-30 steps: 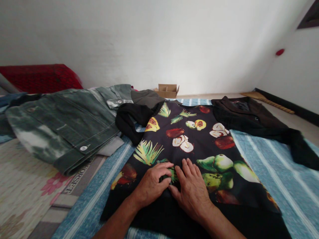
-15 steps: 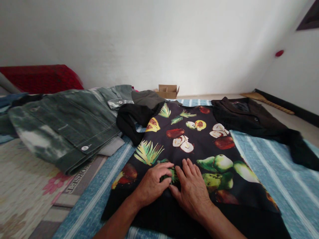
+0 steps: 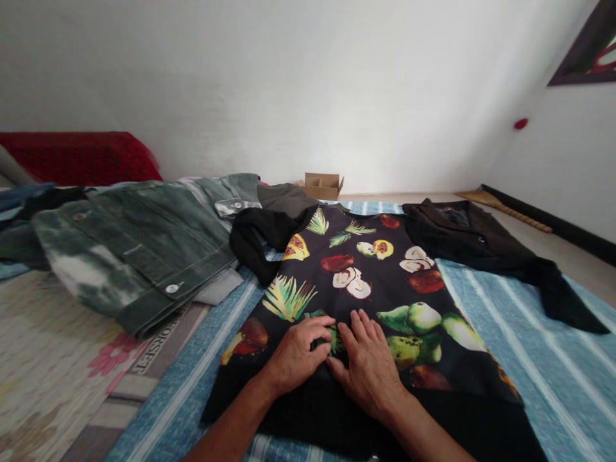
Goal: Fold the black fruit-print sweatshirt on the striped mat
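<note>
On the blue striped sheet [image 3: 543,359] lies your black fruit-print top [image 3: 366,269], spread out flat with its lower hem toward you. Both your hands are on it, just beside each other near the hem. Your left hand [image 3: 296,356] has its fingers curled down against the cloth, and you cannot tell from this view whether they pinch a fold. Your right hand [image 3: 366,362] sits open, its fingers spread and pressing on the print, not clamped on anything. A bunched black cloth [image 3: 260,237] touches the top's far left corner. Left of the top, a green denim jacket [image 3: 139,250] lies folded, with a floral mat [image 3: 52,359] nearer you and a red blanket [image 3: 79,157] farther off. Right of the top lies a dark jacket [image 3: 462,234]. Beyond the top, a cardboard box [image 3: 321,186] stands against the wall.
</note>
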`<state>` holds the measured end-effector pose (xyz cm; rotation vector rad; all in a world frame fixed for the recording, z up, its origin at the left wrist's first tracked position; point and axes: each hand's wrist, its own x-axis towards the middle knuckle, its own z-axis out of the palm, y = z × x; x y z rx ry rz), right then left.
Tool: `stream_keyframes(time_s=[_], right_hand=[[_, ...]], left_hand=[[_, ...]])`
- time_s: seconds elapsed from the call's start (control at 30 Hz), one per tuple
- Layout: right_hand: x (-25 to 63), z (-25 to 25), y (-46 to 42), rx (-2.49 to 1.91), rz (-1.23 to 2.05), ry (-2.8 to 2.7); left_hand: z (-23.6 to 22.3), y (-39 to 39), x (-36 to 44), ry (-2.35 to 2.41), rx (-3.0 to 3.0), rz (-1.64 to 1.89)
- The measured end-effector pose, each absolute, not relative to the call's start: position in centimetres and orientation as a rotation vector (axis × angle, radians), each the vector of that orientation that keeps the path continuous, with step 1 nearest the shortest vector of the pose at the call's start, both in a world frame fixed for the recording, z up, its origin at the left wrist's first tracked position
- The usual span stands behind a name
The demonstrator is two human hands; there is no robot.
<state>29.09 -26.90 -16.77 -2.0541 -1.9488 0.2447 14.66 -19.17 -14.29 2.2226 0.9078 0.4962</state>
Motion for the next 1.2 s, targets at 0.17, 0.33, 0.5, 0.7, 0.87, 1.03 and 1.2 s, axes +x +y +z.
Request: stream_keyframes(time_s=[0.17,0.33,0.5,0.7,0.87,1.03,1.2], right_hand=[[29.0,-16.6,-27.0,-2.053,0.235,-1.948],[29.0,-16.6,-26.9,-2.061,0.234,-1.951],[29.0,-16.6,-26.9,-2.051,0.199,-1.955],[29.0,-16.6,-27.0,-2.044,0.168,-1.962],[29.0,-16.4,-27.1,-2.032,0.167,-1.970],[29.0,-16.3,-27.2,-2.019,0.160,-1.963],[28.9,-16.4,-27.2,-2.012,0.126,-1.955]], left_hand=[[-14.5,-19.1,14.6,0.913,2.234,0.520],[-14.7,-19.1,14.6,0.911,2.235,0.544],[-14.9,-19.1,14.6,0.913,2.228,0.557],[-15.3,-18.8,14.6,0.912,2.219,0.574],[-15.4,-18.8,14.5,0.903,2.206,0.592],[-15.3,-18.9,14.5,0.899,2.205,0.612],[-15.3,-18.9,14.5,0.900,2.218,0.615]])
